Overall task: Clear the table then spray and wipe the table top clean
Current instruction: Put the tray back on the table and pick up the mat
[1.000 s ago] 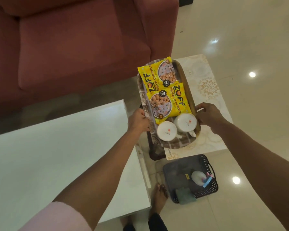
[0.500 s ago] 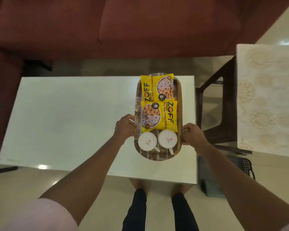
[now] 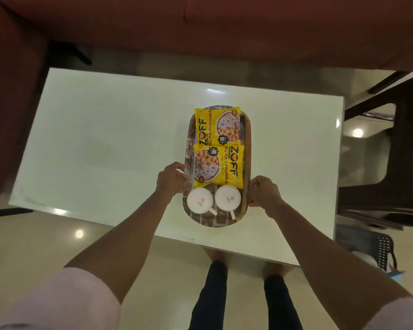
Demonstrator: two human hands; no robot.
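Yellow snack packets [image 3: 217, 148] and white cups [image 3: 214, 200] sit on a brown brick-patterned tray [image 3: 188, 148] (pale greenish-white tabletop [image 3: 105, 144] beneath); maroon sofa [image 3: 200, 27] across the frame's top.

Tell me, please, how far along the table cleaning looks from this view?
Done: the white table carries only the tray. In hand: the left hand and right hand grip the tray's sides, with two yellow snack packets and two white cups on it, over the table. Whether any spraying or wiping has happened cannot be told.
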